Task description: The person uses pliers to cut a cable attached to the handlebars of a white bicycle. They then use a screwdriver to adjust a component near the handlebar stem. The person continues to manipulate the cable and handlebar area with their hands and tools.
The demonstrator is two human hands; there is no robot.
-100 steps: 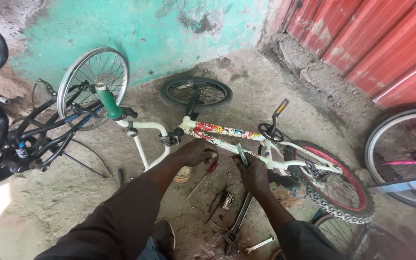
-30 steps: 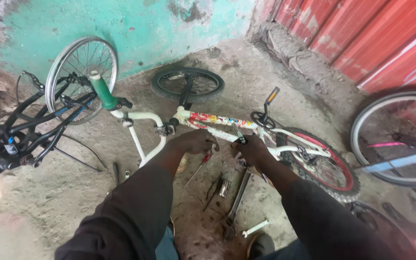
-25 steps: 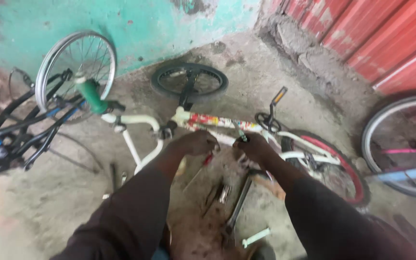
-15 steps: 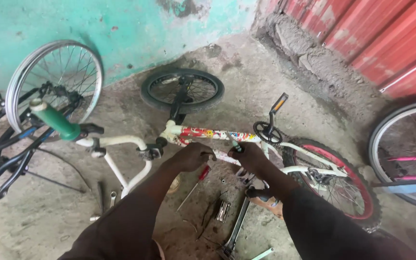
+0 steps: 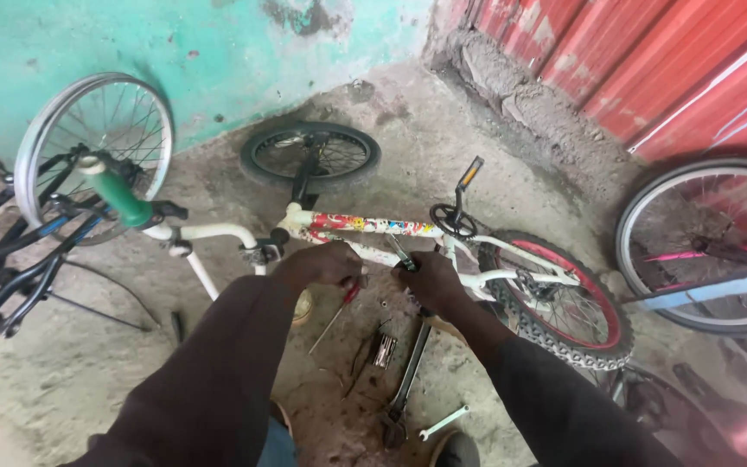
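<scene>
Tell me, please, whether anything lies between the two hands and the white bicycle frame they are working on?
Nothing visible does. The left hand and the right hand both rest on the white bicycle frame, side by side. The loose tools lie on the ground nearer the person, below the hands, not between them and the frame.

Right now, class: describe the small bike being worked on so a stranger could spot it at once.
Start at the teal wall. Below it, the small bike lies on its side on the dirt floor, under both hands. Unlike the bikes around it, its frame is white with bright stickers, and its knobbly rear tyre has a red rim.
</scene>
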